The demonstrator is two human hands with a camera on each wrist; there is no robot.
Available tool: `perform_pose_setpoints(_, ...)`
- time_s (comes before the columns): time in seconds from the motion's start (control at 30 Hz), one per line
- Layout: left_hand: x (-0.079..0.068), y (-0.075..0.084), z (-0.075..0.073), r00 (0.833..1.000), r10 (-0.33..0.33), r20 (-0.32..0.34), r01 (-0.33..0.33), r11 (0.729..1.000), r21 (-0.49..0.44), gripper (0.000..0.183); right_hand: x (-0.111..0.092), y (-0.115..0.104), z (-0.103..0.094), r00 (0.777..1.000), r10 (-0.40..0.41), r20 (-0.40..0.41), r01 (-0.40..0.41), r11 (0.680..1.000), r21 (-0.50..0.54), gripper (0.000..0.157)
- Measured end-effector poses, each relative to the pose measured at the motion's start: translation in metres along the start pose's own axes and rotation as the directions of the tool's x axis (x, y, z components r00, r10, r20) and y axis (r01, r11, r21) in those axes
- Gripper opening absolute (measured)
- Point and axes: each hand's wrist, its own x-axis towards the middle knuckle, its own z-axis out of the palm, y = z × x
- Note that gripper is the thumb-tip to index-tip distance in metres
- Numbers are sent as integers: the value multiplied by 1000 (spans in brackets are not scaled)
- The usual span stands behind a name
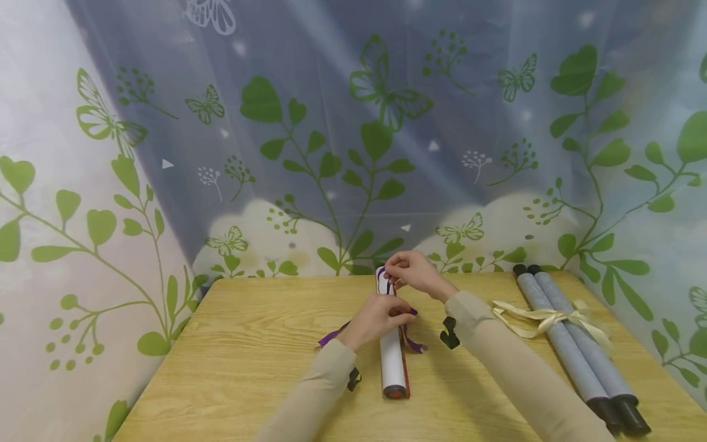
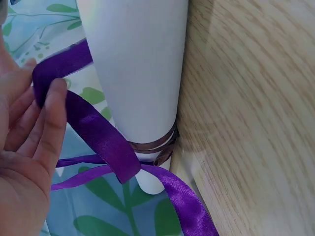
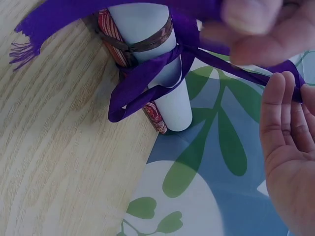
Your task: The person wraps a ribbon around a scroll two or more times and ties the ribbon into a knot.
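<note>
A white paper roll point(image 1: 393, 362) lies lengthwise on the table, a thin red patterned rod point(image 3: 155, 118) along its side. A narrow brown ribbon point(image 3: 155, 43) circles both. Around the roll's far part runs a purple ribbon point(image 2: 101, 140) with loops and loose tails. My left hand point(image 1: 381, 316), over the middle of the roll, pinches a folded length of this ribbon between thumb and fingers; its hold shows in the left wrist view. Beyond it, at the roll's far end, my right hand point(image 1: 417, 273) pinches another stretch of purple ribbon. One frayed tail point(image 3: 24, 46) hangs over the table side.
Two grey rolls point(image 1: 574, 331) with black end caps lie side by side at the right, tied with a cream ribbon bow point(image 1: 552, 319). The wooden table point(image 1: 248, 356) ends at a leaf-and-butterfly printed curtain point(image 1: 331, 153) behind the far edge.
</note>
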Motion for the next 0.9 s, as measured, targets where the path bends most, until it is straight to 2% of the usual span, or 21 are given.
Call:
perform_pose_setpoints(0.07, 0, -1, 0, 1000, -14, -15, 14, 1000, -21, 17, 0, -1, 0, 1000, -1, 1, 1, 1000, 0, 20)
perform_pose_setpoints(0.17, -2, -5, -3, 996, -81, -48, 77, 993, -89, 19, -1, -3, 0, 1000, -4, 2, 4, 1000, 3, 21)
perform_pose_setpoints(0.33, -5, -11, -10, 970, -180, -164, 154, 975, -157, 18, -3, -3, 0, 1000, -12, 2, 12, 1000, -8, 23)
perform_pose_setpoints(0.5, -5, -15, -17, 925, -232, -300, 187, 967, -171, 14, -4, -2, 0, 1000, -16, -4, 16, 999, -28, 24)
perform_pose_setpoints(0.6, -1, -17, -18, 880, -257, -398, 220, 966, -137, 13, -3, 0, 0, 1000, -18, -7, 18, 999, -29, 24)
perform_pose_setpoints(0.7, 4, -19, -19, 840, -301, -451, 285, 953, -104, 25, -3, 1, 0, 999, -33, -4, 32, 999, -31, 24)
perform_pose_setpoints(0.8, 8, -20, -20, 824, -326, -463, 334, 940, -68, 32, -3, 2, 2, 999, -51, 6, 51, 998, -28, 23)
perform_pose_setpoints(0.9, 10, -21, -20, 815, -360, -453, 362, 928, -86, 23, -4, 5, 4, 998, -67, 19, 67, 998, 7, 23)
